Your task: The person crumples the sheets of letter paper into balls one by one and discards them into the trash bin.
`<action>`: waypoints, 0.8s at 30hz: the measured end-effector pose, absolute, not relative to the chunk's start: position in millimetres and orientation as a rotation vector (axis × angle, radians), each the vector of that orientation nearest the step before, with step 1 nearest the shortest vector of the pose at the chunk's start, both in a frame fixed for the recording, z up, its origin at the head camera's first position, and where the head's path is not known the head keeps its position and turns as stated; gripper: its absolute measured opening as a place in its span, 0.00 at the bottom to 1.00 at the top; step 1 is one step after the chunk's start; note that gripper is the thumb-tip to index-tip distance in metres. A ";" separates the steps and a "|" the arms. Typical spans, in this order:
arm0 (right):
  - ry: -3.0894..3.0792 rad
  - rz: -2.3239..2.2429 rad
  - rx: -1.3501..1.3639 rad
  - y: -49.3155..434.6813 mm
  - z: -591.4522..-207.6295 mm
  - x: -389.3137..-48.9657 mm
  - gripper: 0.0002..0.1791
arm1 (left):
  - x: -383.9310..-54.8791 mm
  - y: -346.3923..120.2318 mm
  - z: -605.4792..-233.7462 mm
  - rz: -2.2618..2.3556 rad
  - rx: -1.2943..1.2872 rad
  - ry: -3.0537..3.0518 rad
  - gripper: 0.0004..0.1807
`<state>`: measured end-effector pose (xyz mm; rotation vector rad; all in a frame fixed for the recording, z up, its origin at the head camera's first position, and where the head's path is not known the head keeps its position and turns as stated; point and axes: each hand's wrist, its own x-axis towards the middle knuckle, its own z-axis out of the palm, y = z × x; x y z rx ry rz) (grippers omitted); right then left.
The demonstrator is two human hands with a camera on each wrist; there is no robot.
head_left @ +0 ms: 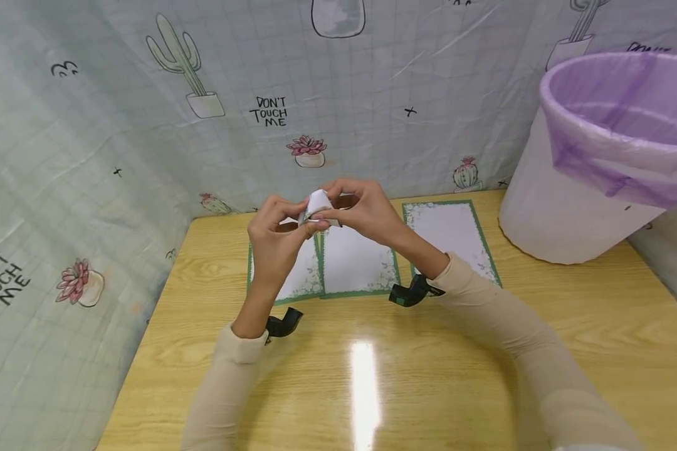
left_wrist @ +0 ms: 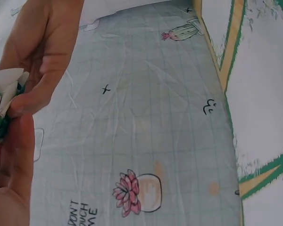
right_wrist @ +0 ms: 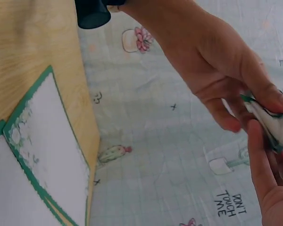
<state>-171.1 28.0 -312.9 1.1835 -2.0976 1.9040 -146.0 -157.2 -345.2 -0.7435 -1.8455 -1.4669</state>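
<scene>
Both hands hold one small folded piece of white paper (head_left: 318, 202) with green edging, raised above the far side of the table. My left hand (head_left: 278, 233) pinches its left side between thumb and fingers. From the right, my right hand (head_left: 367, 210) grips the other side, thumb and fingertips close to the left thumb. In the left wrist view the folded paper (left_wrist: 7, 92) shows layered white and green edges. The right wrist view shows the paper (right_wrist: 273, 122) bent between the fingers, partly covered by them.
Three white sheets with green floral borders lie on the wooden table (head_left: 429, 363): a left sheet (head_left: 299, 275), a middle sheet (head_left: 355, 263) and a right sheet (head_left: 448, 232). A white bin (head_left: 564, 200) with a purple liner (head_left: 598, 150) stands at the right. A cactus-print cloth (head_left: 361, 113) hangs behind.
</scene>
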 end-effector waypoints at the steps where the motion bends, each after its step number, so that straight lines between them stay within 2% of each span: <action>1: -2.097 1.893 1.208 28.6 -313.5 -172.2 0.05 | -144.7 -158.1 -343.3 -1.494 -0.736 -1.859 0.20; 9: -2.190 1.797 1.493 37.4 -319.5 -189.1 0.22 | -128.3 -164.7 -316.0 -1.413 -0.890 -1.969 0.30; 15: -2.254 1.819 1.711 49.7 -315.2 -189.8 0.32 | -125.1 -167.7 -304.0 -1.299 -1.008 -1.992 0.25; 18: -2.196 1.810 1.721 50.2 -315.5 -189.8 0.29 | -132.1 -167.3 -310.4 -1.331 -1.000 -1.975 0.24; 21: -2.123 1.765 1.650 47.8 -316.4 -190.8 0.20 | -142.3 -166.9 -320.5 -1.357 -0.986 -1.943 0.24; 24: -2.078 1.747 1.578 45.6 -316.4 -191.4 0.16 | -148.5 -165.3 -326.2 -1.363 -0.955 -1.900 0.21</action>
